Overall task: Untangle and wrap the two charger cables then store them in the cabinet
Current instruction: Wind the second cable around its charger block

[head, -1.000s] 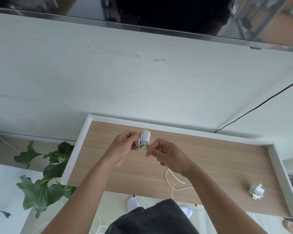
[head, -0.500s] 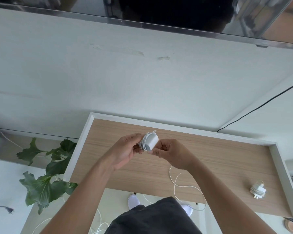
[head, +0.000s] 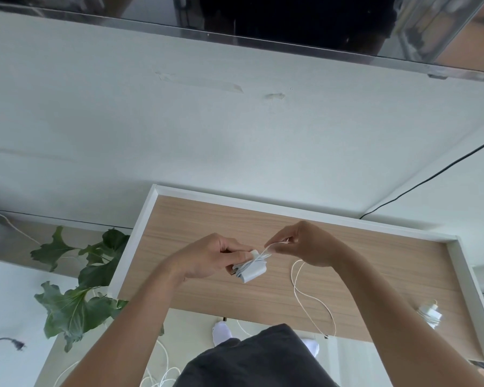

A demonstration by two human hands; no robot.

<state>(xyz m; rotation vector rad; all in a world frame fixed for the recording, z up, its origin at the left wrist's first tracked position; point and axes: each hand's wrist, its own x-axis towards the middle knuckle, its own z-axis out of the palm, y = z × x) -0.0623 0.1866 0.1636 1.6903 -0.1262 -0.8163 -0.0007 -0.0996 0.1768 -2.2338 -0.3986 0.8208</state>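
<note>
Wood-topped table (head: 361, 255): 1 wrapped charger (head: 430, 314) lies at 4 o'clock. At centre, left hand (head: 207, 259) grips the half-wound charger brick (head: 251, 271); right hand (head: 308, 244) pinches its cable (head: 293, 275), tail loose. Storing both remains.

Bright, even, soft daylight with faint shadows; wide-angle bending at edges, slight blur throughout.

Bare forearms (head: 129, 325); dark grey garment (head: 257, 358) at the waist; white socks (head: 222, 332) on both feet

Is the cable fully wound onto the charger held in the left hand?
No: loose cable trails from the right hand across the wooden top.
</note>
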